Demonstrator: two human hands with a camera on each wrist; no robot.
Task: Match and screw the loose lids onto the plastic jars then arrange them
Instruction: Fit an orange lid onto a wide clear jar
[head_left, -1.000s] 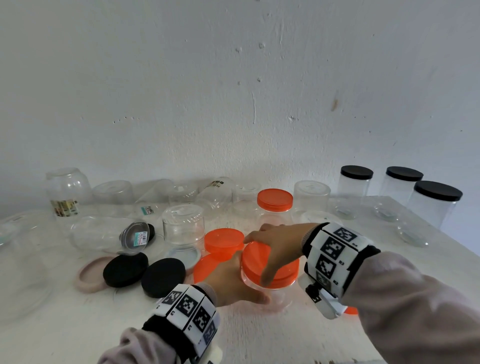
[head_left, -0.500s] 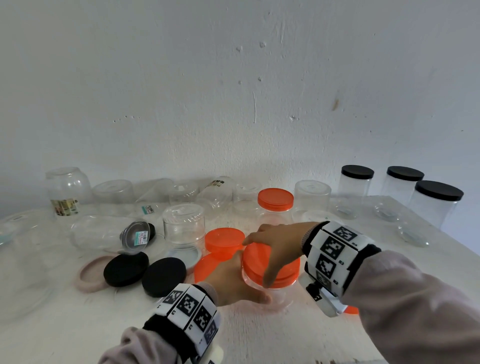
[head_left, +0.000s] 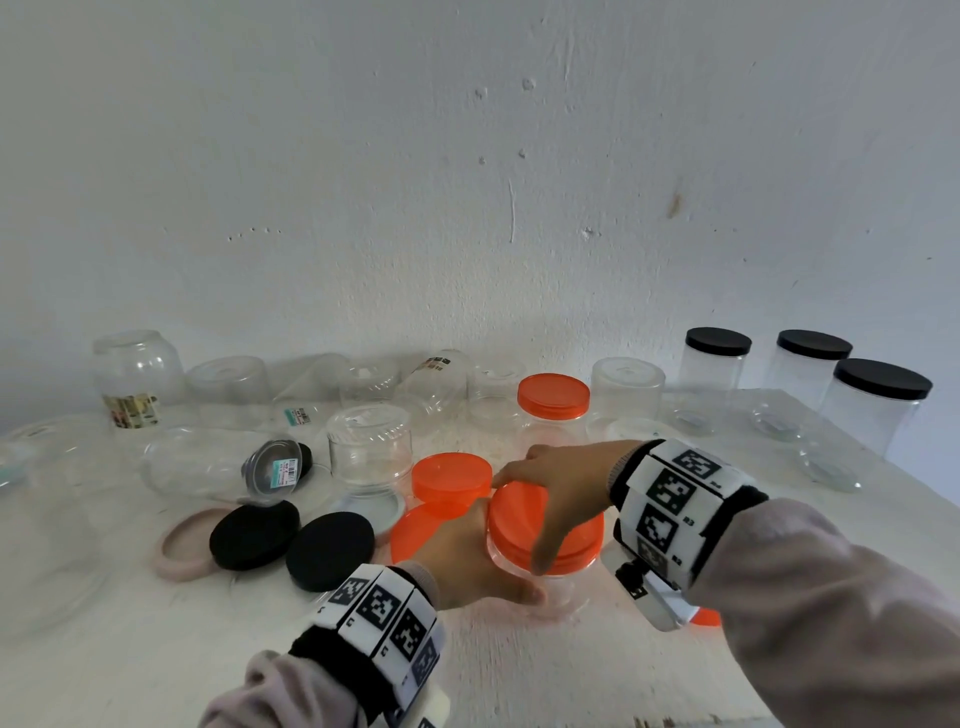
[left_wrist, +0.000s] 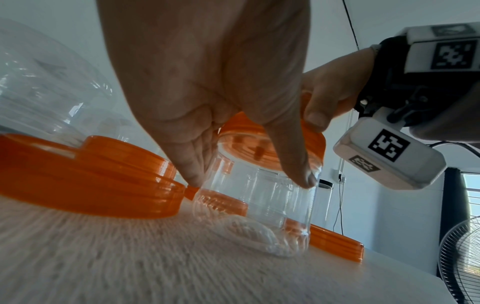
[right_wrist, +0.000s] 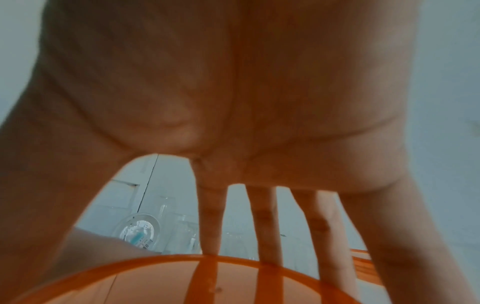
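Note:
A clear plastic jar (head_left: 563, 587) (left_wrist: 275, 207) stands upright near the table's front middle. My left hand (head_left: 467, 564) (left_wrist: 207, 98) grips its body from the left, thumb in front and fingers behind. An orange lid (head_left: 545, 522) (left_wrist: 309, 131) (right_wrist: 182, 281) sits on the jar's mouth. My right hand (head_left: 550, 488) (right_wrist: 233, 123) arches over that lid, with fingers and thumb curled down round its rim. Two loose orange lids (head_left: 451, 482) (left_wrist: 85, 174) lie stacked just left of the jar.
A closed orange-lidded jar (head_left: 553, 410) stands behind. Three black-lidded jars (head_left: 878, 405) stand at the back right. Two black lids (head_left: 291, 540) and a pink lid (head_left: 179, 548) lie at the left. Several clear jars (head_left: 369, 447) crowd the back left. Another orange lid (left_wrist: 335, 241) lies right of the held jar.
Both hands stay on the jar and lid. The right hand's fingers have shifted slightly round the lid's rim; the jar has not moved.

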